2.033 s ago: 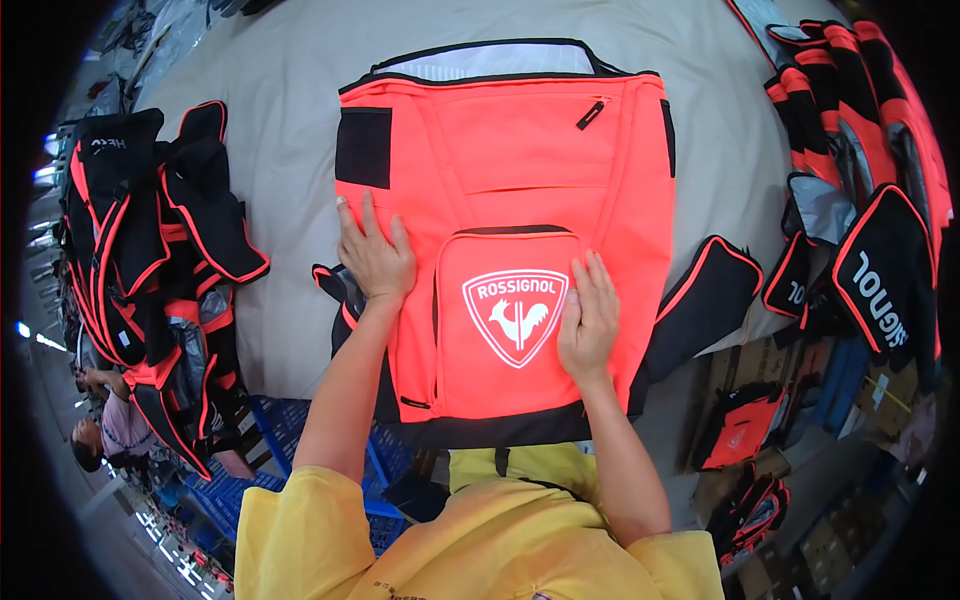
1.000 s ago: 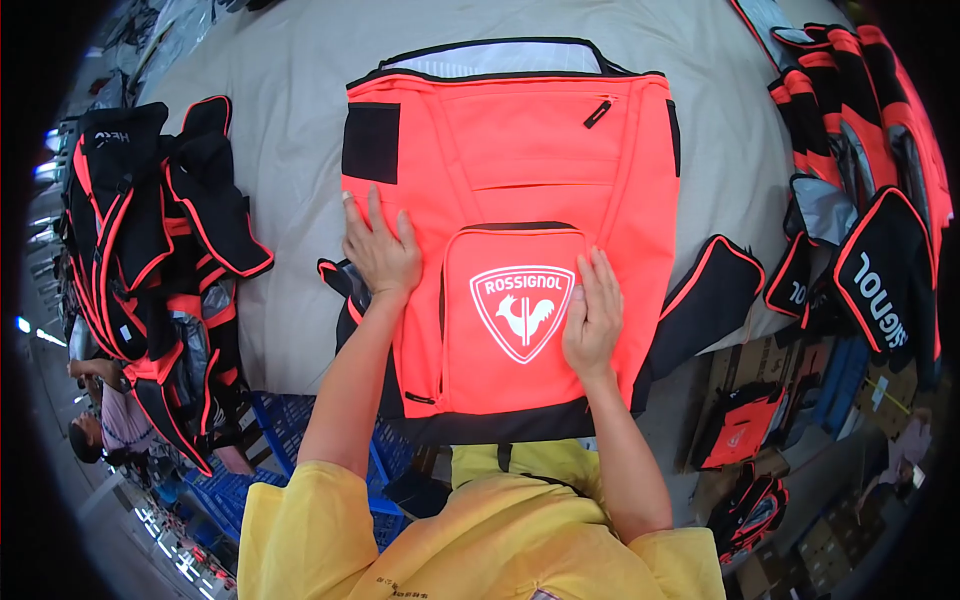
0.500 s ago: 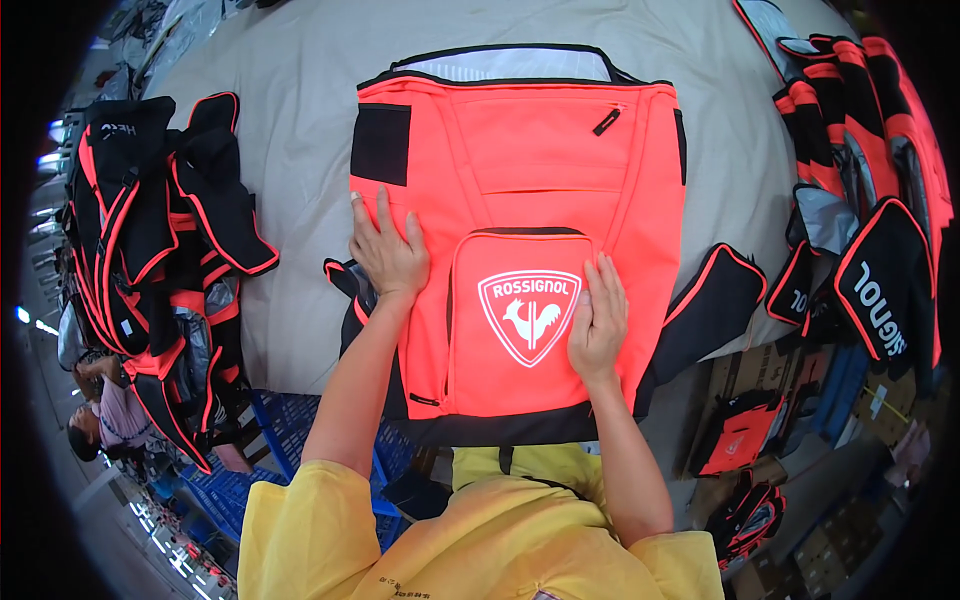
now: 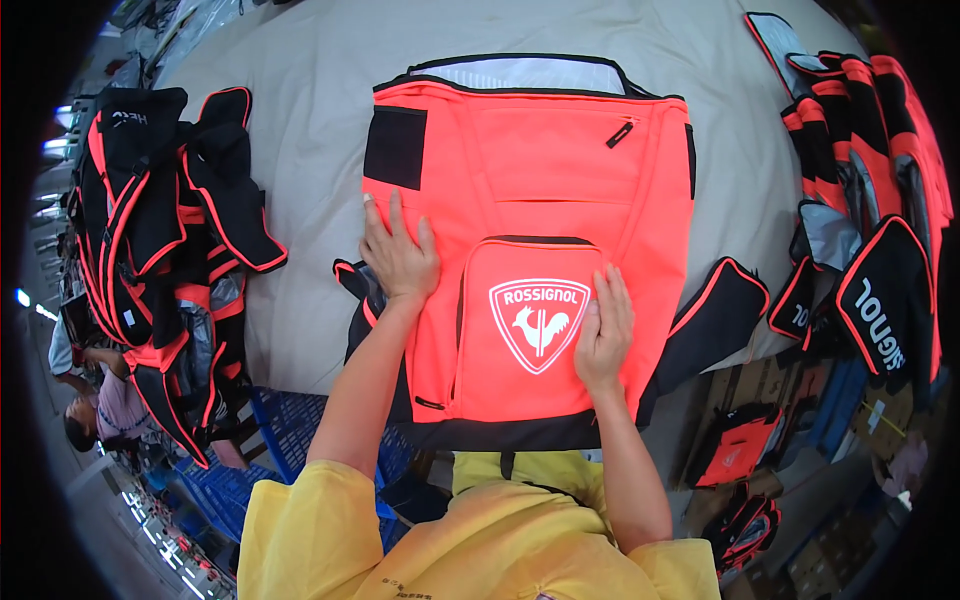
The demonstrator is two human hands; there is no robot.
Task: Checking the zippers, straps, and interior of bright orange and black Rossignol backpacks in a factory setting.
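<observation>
A coral-red backpack [image 4: 560, 160] with black trim lies flat before me, its wide top edge open and showing a pale lining. My left hand [image 4: 402, 255] rests palm down on the left part of its front, below a black side patch [image 4: 395, 148], fingers stretched and apart. On the right edge of the front pocket [image 4: 520, 390], which bears a white shield emblem, lies my right hand [image 4: 606, 330] with fingers extended. Neither hand grips anything. Black flaps with red edging, one of them a side flap [image 4: 722, 300], stick out on both sides beneath the bag.
The backpack lies on a table covered in beige cloth [image 4: 310, 330]. Piles of black and red bag pieces stand at left [image 4: 130, 220] and right [image 4: 870, 150]. Below the table edge are a blue plastic crate [image 4: 285, 425] and another red bag [image 4: 740, 450]. A person [image 4: 110, 405] is at far left.
The whole view has shifted slightly, so the backpack and piles sit a little farther right and lower. Both hands keep about the same places on the bag.
</observation>
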